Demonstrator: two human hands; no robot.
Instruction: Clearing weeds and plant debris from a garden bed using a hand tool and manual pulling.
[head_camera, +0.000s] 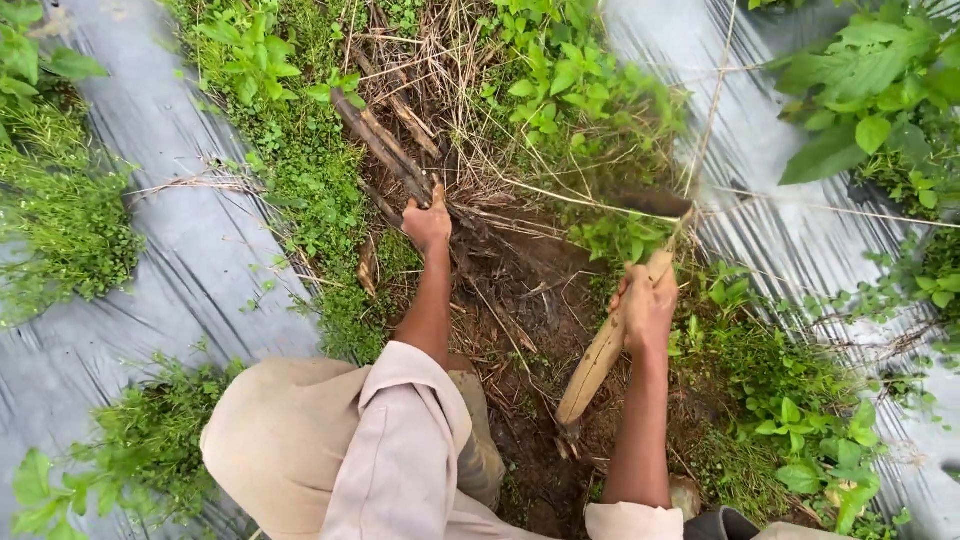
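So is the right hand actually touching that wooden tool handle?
Touching. The head view shows the right hand wrapped around the upper end of the wooden handle, fingers closed on it with no gap.

The pale tan wooden tool handle (605, 350) runs to a dark, blurred blade (650, 203) above it. Left of the handle lies dark brown bare soil (520, 290), streaked with straw-yellow dry stalks (440, 60). Beyond the soil, dark brown woody stems (380, 145) show paler split faces. Silvery grey plastic mulch sheeting (190, 240), finely ribbed with light stripes, flanks bright green leafy weeds (300, 170). Below the handle, the rolled cloth sleeve (400, 440) is pale pinkish beige.
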